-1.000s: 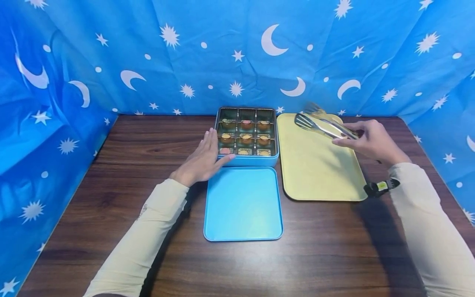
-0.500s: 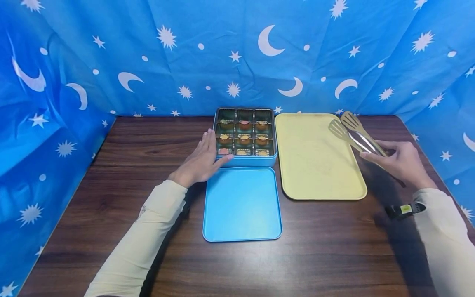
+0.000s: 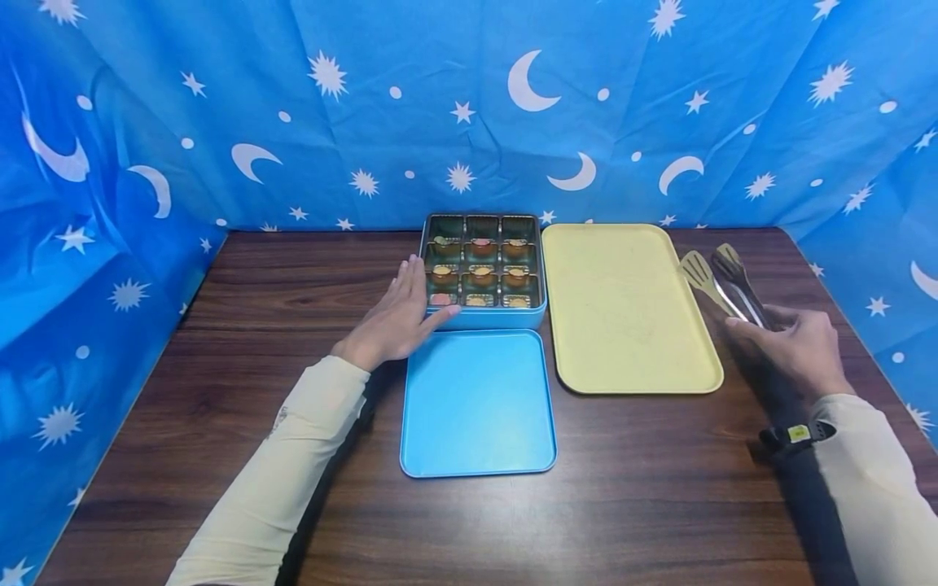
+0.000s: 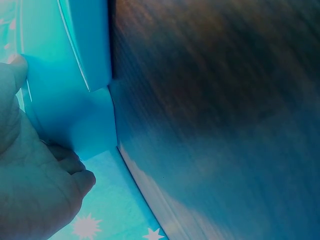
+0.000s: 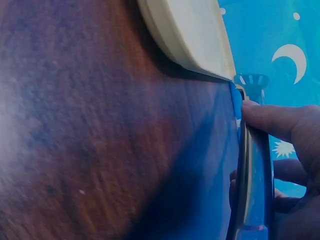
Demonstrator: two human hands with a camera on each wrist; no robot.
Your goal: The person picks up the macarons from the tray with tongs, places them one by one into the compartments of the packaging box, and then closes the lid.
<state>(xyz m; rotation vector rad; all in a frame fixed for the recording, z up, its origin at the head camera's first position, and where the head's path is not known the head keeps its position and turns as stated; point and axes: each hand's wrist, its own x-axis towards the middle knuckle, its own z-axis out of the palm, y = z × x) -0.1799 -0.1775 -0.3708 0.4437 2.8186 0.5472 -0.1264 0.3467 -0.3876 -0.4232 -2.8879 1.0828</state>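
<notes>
A blue square tin stands at the back of the table, with a dark divided insert and several small round yellow, pink and green treats. My left hand rests against its left side, fingers straight and thumb at the front edge; the left wrist view also shows the tin wall beside the thumb. Right of the yellow tray, my right hand grips metal tongs with slotted heads spread apart. The right wrist view shows the tongs' handle between thumb and fingers.
Just in front of the tin lies a light blue square lid. The yellow tray sits right of the tin. A blue cloth with moons and stars hangs behind the wooden table.
My right hand has carried the tongs from above the tray's back right to the table's right side, toward me and lower. My left hand has stayed against the tin.
</notes>
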